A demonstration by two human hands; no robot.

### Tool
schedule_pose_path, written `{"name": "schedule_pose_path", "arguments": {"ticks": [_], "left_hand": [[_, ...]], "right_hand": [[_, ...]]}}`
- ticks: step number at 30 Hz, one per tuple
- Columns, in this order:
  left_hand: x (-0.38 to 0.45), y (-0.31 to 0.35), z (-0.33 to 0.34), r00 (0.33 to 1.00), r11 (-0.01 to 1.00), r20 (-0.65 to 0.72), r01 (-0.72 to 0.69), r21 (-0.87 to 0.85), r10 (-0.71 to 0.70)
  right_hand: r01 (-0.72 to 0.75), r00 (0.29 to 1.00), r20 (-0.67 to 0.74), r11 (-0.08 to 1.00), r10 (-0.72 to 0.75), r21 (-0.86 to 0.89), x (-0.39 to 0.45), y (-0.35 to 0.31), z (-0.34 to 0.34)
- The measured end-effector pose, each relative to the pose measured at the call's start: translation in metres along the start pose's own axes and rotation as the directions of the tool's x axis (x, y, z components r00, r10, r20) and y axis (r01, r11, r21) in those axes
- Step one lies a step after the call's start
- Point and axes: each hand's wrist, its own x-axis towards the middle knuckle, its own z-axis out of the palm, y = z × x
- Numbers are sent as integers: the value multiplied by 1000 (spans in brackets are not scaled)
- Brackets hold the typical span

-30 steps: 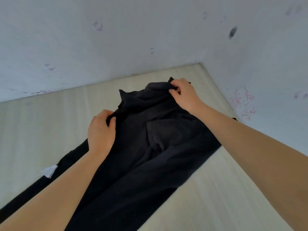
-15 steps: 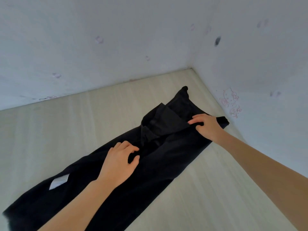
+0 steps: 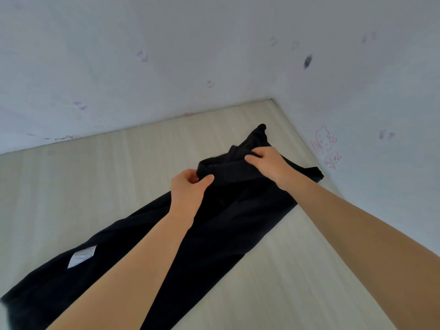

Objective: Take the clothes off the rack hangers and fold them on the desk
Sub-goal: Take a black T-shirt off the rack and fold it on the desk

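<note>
On desk (image 3: pixel 297 270): black garment (image 3: pixel 228 225) diagonal (near-left to far-right corner).

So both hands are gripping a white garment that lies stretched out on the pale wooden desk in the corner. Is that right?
Not quite: the garment is black, not white; only its small label is white. The head view shows this. The rest stands: the left hand and the right hand both grip it, and it lies stretched out on the pale wooden desk in the corner.
</note>
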Motion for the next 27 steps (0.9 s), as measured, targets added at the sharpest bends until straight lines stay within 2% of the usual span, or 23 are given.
{"name": "schedule_pose_path", "arguments": {"ticks": [2, 4, 9, 13, 16, 18, 19, 21, 23, 24, 27], "left_hand": [[-10, 6, -2, 988, 987, 0, -157, 28, 157], [-12, 12, -2, 964, 962, 8, -266, 58, 266], [25, 44, -13, 931, 943, -155, -319, 89, 330], [20, 61, -25, 886, 898, -158, -415, 147, 436], [-3, 42, -27, 867, 846, -47, -470, 251, 496], [-18, 19, -25, 852, 781, 106, -514, 355, 513], [-23, 5, -23, 826, 722, 201, -559, 407, 526], [-29, -23, -16, 747, 544, 405, -663, 514, 527], [-33, -49, -11, 722, 450, 537, -691, 565, 436], [-34, -58, -9, 726, 445, 558, -687, 574, 402], [-33, -69, -4, 743, 474, 525, -669, 573, 415]], "right_hand": [[45, 999, -32, 983, -40, 180, -6, -3, -12], [95, 995, -54, 970, -85, 222, -10, -9, -20], [217, 964, -192, 960, -183, 177, -2, -51, -29], [288, 952, -200, 899, -232, 330, -4, -86, -34], [278, 959, -171, 880, -228, 385, -16, -75, -38], [222, 975, -113, 907, -193, 357, -24, -47, -41], [177, 984, -76, 929, -161, 326, -28, -31, -42], [81, 996, 6, 969, -85, 235, -37, -2, -43], [16, 997, 78, 995, -24, 100, -48, 18, -41], [-1, 994, 106, 999, -3, 36, -51, 27, -39], [-18, 977, 209, 997, 34, -79, -53, 47, -35]]}}
